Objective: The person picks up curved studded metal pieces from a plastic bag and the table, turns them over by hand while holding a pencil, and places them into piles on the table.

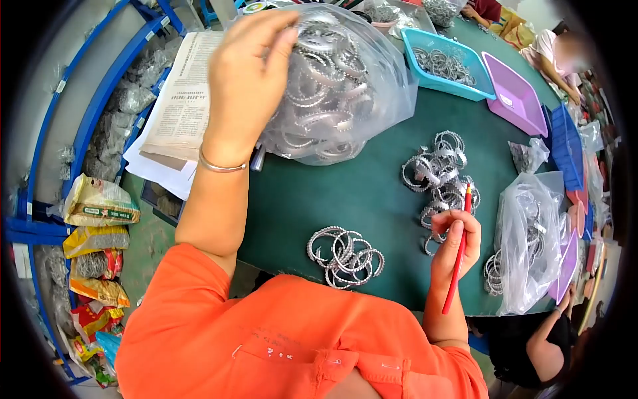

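My left hand (247, 73) is raised at the left edge of a large clear plastic bag (392, 100) full of silver bangles (325, 123). Its fingers are bent, with a gap between them and the thumb, and I see nothing held there. A red pencil (455, 269) slants upright in my right hand (460, 243), pinched between thumb and fingers. Just beyond that hand lies a heap of loose silver bangles (432, 169), partly hidden by it. A smaller cluster of bangles (344, 258) rests at the table's near edge, in front of my body.
Newspaper pages (183, 100) lie left of the bag. At the back right are a turquoise basket (452, 90) of silver pieces and a purple basket (522, 103). Another clear bag (525, 259) with bangles lies right. Blue shelving (76, 133) stands left; other people sit at the right.
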Demonstrator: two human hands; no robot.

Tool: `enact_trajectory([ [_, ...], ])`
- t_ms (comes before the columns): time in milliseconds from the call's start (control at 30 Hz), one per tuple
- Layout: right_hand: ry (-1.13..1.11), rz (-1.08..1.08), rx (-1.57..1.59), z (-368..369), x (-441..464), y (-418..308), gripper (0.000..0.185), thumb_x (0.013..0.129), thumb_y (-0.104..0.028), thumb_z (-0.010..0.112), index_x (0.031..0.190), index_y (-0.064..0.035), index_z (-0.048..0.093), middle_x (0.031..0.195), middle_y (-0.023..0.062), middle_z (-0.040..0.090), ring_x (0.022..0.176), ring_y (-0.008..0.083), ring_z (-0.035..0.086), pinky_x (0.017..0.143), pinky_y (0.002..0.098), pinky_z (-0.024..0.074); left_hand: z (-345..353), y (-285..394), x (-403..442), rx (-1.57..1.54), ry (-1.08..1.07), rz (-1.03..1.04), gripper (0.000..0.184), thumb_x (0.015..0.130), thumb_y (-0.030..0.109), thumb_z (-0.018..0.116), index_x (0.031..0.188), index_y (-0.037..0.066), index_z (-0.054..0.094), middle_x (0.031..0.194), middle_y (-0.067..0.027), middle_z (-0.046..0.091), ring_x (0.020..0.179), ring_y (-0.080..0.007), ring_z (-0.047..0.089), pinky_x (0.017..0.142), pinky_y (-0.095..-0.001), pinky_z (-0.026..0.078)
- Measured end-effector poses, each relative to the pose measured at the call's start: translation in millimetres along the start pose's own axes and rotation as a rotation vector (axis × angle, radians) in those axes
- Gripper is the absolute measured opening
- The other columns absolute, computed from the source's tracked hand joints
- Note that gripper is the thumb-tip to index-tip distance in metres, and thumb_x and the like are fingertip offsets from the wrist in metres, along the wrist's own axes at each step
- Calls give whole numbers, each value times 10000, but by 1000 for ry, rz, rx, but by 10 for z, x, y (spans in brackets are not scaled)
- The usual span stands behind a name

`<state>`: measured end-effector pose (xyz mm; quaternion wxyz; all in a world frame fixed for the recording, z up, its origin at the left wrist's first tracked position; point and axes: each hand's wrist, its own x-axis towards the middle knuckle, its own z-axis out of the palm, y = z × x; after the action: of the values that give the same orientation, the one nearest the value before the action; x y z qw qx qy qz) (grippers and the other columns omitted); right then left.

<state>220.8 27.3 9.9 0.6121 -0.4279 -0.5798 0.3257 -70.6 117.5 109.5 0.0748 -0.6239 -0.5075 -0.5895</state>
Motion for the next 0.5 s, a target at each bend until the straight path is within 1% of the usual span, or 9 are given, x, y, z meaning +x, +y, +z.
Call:
enact_trajectory([
  [67,22,12,-4,-38,21,-17,125,884,-75,457,954,16,505,767,112,597,656,125,529,618,227,442,101,-31,-23,176,-181,177,277,840,98,539,1116,98,561,977,-108,621,837,-214,605,727,-264,461],
  [100,26,20,-41,-53,60,-45,115,878,-55,460,954,17,508,767,108,598,660,119,528,620,224,440,100,13,10,170,-287,110,235,823,131,559,1053,99,595,1007,-135,601,918,-286,576,781,-295,442],
  [133,29,30,-82,-72,99,-59,108,872,-35,462,954,17,510,766,103,598,664,113,527,621,221,438,114,30,51,155,-294,108,235,823,131,559,1053,99,595,1007,-135,601,918,-286,576,781,-295,442],
  [200,41,-24,-161,-110,178,-22,101,851,3,481,941,13,525,768,88,600,661,105,533,616,224,444,196,-2,153,269,-436,271,203,823,171,563,978,52,620,1006,-134,602,915,-303,571,777,-314,444],
  [267,33,-36,-201,-120,260,-35,75,841,-2,504,908,11,535,775,84,602,654,102,539,614,218,443,254,-32,278,287,-490,281,204,819,178,560,924,15,622,1000,-128,604,916,-298,570,783,-327,442],
  [333,22,-100,-226,-130,339,-39,67,828,8,516,890,7,538,780,84,602,647,99,541,608,209,440,256,19,401,332,-786,206,195,808,163,567,868,-16,613,988,-119,608,919,-289,570,786,-318,441],
  [400,15,-123,-266,-189,407,-3,74,819,22,520,889,7,537,777,77,600,643,92,540,604,204,440,231,101,336,354,-698,248,176,795,146,579,842,-22,605,976,-110,610,913,-280,571,789,-300,440],
  [467,23,-142,-332,-231,495,45,82,808,34,529,885,6,538,777,59,600,646,78,538,603,200,437,171,230,296,289,-469,299,156,794,133,583,845,-11,613,965,-95,613,892,-249,580,778,-289,442],
  [500,-23,-145,-434,-248,543,77,125,769,26,577,884,-11,544,771,66,596,657,118,549,609,225,440,155,356,225,226,-298,348,121,784,98,594,861,12,629,949,-80,623,875,-218,589,762,-269,445],
])
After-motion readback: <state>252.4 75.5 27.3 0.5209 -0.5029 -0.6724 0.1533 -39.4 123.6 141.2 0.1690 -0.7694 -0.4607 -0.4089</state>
